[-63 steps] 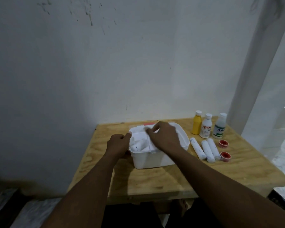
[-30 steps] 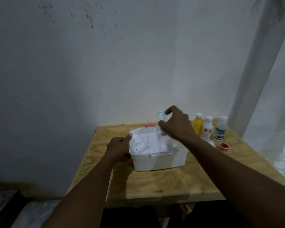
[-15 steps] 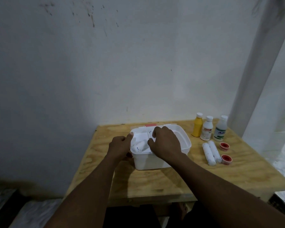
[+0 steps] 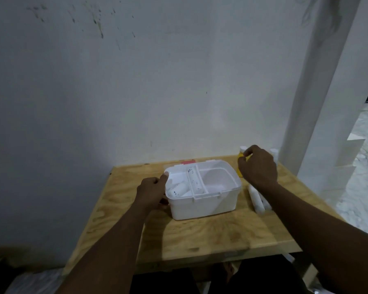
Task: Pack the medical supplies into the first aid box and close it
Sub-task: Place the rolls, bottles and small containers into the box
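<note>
Left hand (image 4: 152,193) curled against the left wall of the open white first aid box (image 4: 202,187) on the wooden surface (image 4: 200,234). Right hand (image 4: 258,166) pinching the yellow bottle (image 4: 240,164) at its white cap, beside the box. Two white bandage rolls (image 4: 256,198) lie under that wrist.

A person is working at a small plywood table (image 4: 210,234) pushed against a bare, scuffed white wall (image 4: 136,81) in what is probably a plain room of a home. A white pillar (image 4: 319,92) is standing at right, opening onto a dimly seen pale floor (image 4: 363,166).
</note>
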A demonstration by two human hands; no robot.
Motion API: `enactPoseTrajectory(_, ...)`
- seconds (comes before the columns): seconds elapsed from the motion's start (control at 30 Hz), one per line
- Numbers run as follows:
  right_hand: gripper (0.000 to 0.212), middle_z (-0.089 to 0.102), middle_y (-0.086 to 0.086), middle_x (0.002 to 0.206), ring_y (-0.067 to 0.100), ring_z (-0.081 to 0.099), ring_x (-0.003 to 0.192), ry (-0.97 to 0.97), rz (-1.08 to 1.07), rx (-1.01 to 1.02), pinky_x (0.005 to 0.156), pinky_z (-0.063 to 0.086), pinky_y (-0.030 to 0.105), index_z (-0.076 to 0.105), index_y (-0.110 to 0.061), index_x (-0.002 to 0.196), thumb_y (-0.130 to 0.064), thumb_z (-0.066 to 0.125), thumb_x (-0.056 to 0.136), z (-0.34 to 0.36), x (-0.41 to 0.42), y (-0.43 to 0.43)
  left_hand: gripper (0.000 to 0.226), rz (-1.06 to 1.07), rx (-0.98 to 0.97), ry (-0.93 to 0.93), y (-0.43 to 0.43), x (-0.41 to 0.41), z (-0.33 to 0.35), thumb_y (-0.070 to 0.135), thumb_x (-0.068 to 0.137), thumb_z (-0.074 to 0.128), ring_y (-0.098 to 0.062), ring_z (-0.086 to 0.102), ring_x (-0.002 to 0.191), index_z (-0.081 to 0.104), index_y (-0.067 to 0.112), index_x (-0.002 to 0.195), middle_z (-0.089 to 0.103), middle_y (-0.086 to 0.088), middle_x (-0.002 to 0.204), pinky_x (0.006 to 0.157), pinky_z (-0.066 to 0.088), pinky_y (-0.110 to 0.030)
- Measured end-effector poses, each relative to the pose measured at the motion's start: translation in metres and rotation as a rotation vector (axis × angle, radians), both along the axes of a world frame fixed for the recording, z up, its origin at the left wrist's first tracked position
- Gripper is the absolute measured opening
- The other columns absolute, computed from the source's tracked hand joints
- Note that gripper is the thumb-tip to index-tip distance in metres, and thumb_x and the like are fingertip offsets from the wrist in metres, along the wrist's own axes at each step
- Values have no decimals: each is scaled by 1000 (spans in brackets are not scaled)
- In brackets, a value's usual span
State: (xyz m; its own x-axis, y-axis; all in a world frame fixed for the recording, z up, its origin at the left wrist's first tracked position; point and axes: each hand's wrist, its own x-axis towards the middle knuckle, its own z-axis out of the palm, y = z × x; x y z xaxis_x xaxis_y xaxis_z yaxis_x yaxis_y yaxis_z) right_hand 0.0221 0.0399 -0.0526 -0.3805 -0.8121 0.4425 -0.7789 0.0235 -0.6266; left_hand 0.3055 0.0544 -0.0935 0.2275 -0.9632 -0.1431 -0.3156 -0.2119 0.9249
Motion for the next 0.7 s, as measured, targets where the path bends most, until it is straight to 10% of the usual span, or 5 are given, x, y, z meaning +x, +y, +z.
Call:
enactPoseTrajectory(0.3,57,58,8,131,34,44,122,512,17,242,92,40,44,43,-21,140,-23,53,84,4,-27,-42,54,24,-2,-25,-5,-2,5,51,96,58,-35,75,76,72,-1,100,75,-17,96,47,59,-31)
enactPoseTrajectory(0.7,27,66,5,109,30,54,107,767,24,184,88,37,42,64,-23,113,-26,52,88,10,-26,-82,51,-23,18,-26,-8,5,5,56,92,60,-35,77,71,73,6,97,76,-13,94,52,61,-35)
